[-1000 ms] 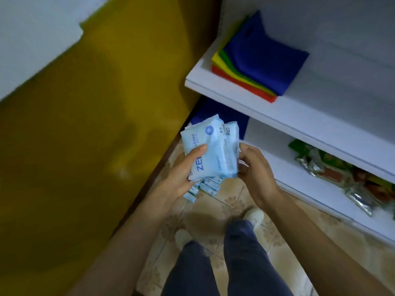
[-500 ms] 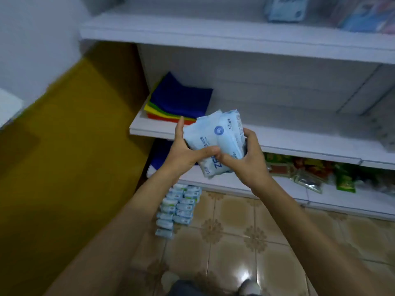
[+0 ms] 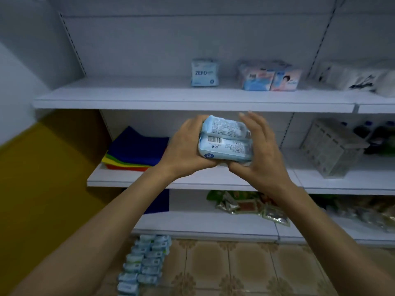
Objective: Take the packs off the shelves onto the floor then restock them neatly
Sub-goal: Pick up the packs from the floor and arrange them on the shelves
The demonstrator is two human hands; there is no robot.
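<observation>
**Fingers (image 3: 253,122) sandwich two packs below the shelf**

Head view: our left hand (image 3: 188,146) curls round the stacked packs (image 3: 226,139) at their left end. Our right hand (image 3: 263,154) braces the right end, fingers nearly straight. Long axis runs 9-to-3; the upper shelf (image 3: 149,97) lies at 12.

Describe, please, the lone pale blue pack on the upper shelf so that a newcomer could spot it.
On the white wall shelving, look at the upper shelf, above the stacked coloured cloths. Near its middle stands a pale blue soft pack, upright and alone. Unlike the pink-and-blue baby-picture packs to its right, it bears ZERO in big blue letters.
</observation>
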